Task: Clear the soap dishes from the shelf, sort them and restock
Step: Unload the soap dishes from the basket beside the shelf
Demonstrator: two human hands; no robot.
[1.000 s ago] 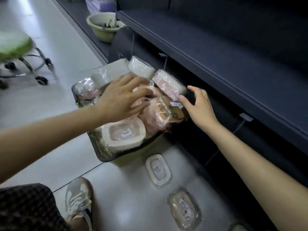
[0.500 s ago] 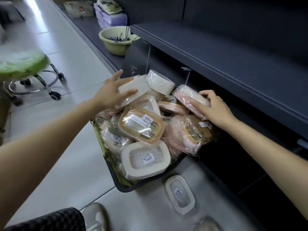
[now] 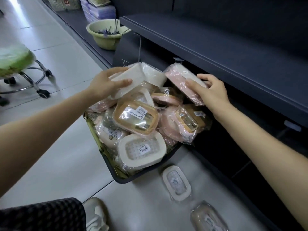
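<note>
A heap of plastic-wrapped soap dishes fills a dark rectangular plastic basket (image 3: 124,179) that stands on the pale tiled floor against the foot of the dark grey metal shelf (image 3: 216,52). At the far end of the basket, the left hand (image 3: 106,82) grips a white rectangular wrapped soap dish (image 3: 129,80): the thumb lies across its near edge and the fingers curl over its far top edge, so the dish sits clamped between them, tilted and raised above the heap. Just right of it, still at the basket's far end, the right hand (image 3: 210,92) holds a pink wrapped soap dish (image 3: 181,79); the thumb presses on its upper face, the other fingers wrap round its far edge, and the dish slants down toward the heap.

In the middle of the basket a tan oval soap dish with a barcode label (image 3: 135,119) lies on top. At the basket's near end rests a cream rounded soap dish with a perforated insert (image 3: 141,150).

On the floor just nearer than the basket lie a white oval wrapped dish (image 3: 176,182) and, nearer still, a beige wrapped dish (image 3: 208,217). Beyond the basket, on the shelf's low base, stands a pale green plastic bowl (image 3: 106,36). Well left of the basket is a wheeled stool with a green seat (image 3: 15,59). Nearer than the basket, a pale sneaker (image 3: 96,214) shows at the bottom edge.
</note>
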